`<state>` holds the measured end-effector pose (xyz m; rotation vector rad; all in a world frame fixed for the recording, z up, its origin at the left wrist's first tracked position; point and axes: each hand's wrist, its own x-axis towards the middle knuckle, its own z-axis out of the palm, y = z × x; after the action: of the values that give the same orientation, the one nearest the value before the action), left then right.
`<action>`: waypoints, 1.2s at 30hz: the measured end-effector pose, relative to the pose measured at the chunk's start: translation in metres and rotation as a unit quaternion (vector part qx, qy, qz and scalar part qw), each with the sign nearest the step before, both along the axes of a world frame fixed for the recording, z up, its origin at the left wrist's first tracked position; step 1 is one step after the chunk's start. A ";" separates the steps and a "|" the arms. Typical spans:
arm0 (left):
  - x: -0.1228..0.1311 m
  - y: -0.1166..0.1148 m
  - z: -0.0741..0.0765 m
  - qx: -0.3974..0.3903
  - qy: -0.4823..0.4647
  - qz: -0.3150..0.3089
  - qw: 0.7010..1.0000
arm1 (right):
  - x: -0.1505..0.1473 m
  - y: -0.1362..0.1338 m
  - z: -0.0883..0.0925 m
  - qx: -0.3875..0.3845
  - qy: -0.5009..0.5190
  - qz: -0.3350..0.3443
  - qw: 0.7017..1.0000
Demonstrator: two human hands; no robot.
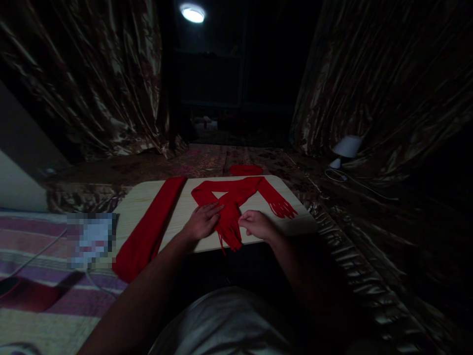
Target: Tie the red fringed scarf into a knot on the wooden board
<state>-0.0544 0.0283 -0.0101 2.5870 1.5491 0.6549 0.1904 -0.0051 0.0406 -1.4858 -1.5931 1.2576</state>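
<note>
A red fringed scarf [236, 195] lies folded in a triangle shape on a small light wooden table [173, 207]. My left hand [202, 222] rests flat on the scarf's near strand, fingers stretched out. My right hand [256, 224] sits just right of the same strand, fingers curled in a pinch at its edge; what it grips is hard to make out. The fringe hangs over the table's near edge between both hands. A second red scarf [150, 229] lies straight along the table's left side, its end drooping off the front corner.
A further piece of red cloth [246, 170] shows at the table's far edge. Patterned curtains hang left and right. A white lamp [345, 148] with a cable sits at right. Striped bedding [40, 256] and a blurred patch lie at left.
</note>
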 end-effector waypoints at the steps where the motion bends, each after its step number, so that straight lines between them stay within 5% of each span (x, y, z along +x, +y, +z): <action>1: 0.000 0.000 0.000 0.002 -0.001 -0.002 1.000 | -0.002 0.000 -0.001 -0.003 0.002 -0.005 1.000; 12: 0.001 -0.001 0.000 -0.004 -0.001 0.003 1.000 | -0.025 0.002 -0.007 -0.037 0.093 -0.003 0.995; 21: 0.001 -0.002 0.001 -0.004 -0.004 0.000 1.000 | -0.021 0.000 -0.004 -0.121 0.168 0.106 0.973; 36: 0.000 0.001 0.000 0.014 0.007 -0.010 1.000 | -0.008 -0.002 -0.005 -0.092 0.060 0.196 0.974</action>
<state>-0.0544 0.0289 -0.0106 2.6297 1.5271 0.6626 0.1821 -0.0070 0.0353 -1.2050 -1.7847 1.7209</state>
